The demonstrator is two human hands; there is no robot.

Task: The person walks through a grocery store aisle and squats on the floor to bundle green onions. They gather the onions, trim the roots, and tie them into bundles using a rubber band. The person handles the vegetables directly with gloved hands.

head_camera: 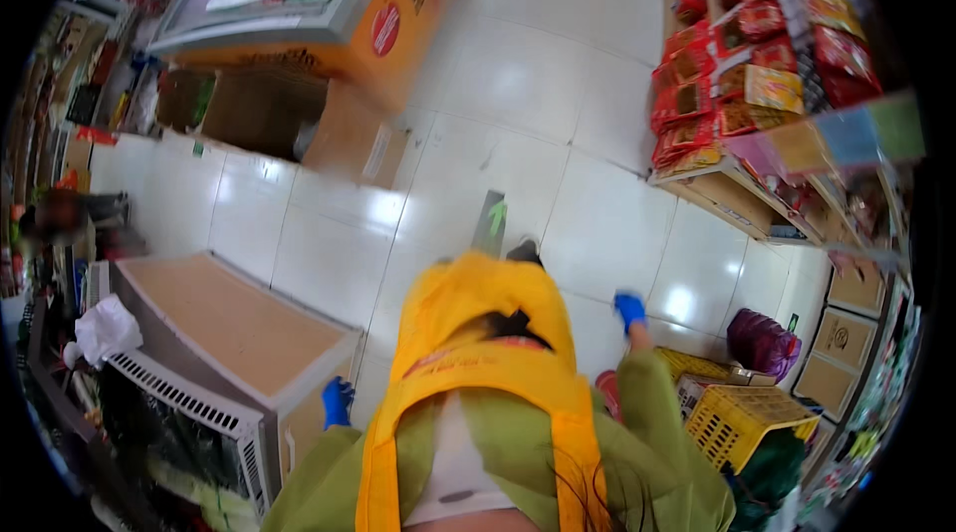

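Observation:
My left hand [338, 402], in a blue glove, hangs beside my body near the corner of a cabinet [246, 338] with a brown top. I see nothing in it, and its fingers look loosely curled. On the other side my right hand [630, 309], also gloved in blue, is held out over the white tiled floor [597, 233]. No object shows in it; whether its fingers are closed is too small to tell. I wear a yellow apron [485, 308] over a green top. A dark shoe tip [526, 251] shows past the apron.
An orange chest freezer [373, 39] stands ahead left, with an open cardboard box [358, 136] by it. Shelves of red snack packets [683, 84] are ahead right. Yellow crates [736, 424] and a purple bag [763, 344] lie at right. A blurred person [63, 217] is at far left.

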